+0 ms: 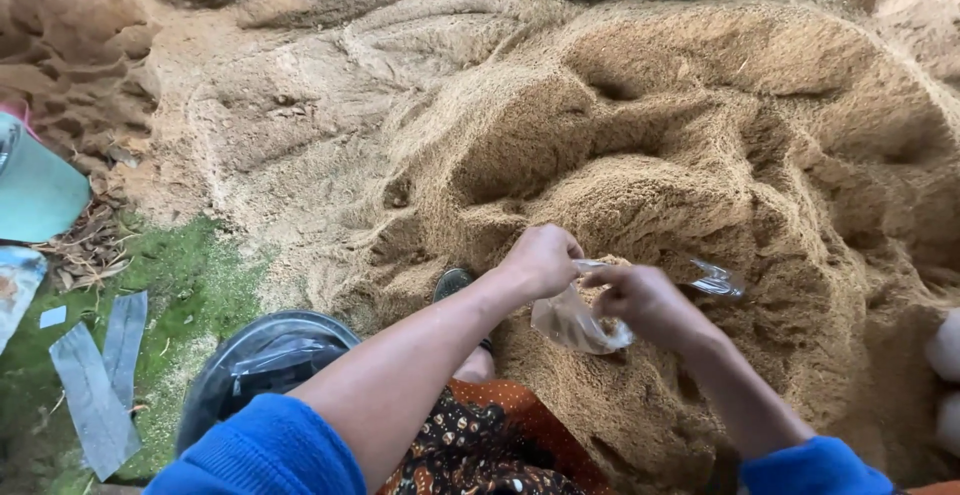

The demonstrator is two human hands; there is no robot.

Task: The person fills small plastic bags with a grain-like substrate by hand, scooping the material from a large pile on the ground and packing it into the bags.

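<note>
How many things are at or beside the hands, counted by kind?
Clear plastic bag, held by left hand and right hand: 1
Dark bucket: 1
Grey strips on the ground: 2
Heap of sawdust: 1
Total: 5

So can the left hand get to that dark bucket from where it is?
Probably yes: the left hand is on the clear plastic bag, and the dark bucket sits beside the left forearm with nothing between them.

black bucket, grey strips, teal container, green moss
</note>
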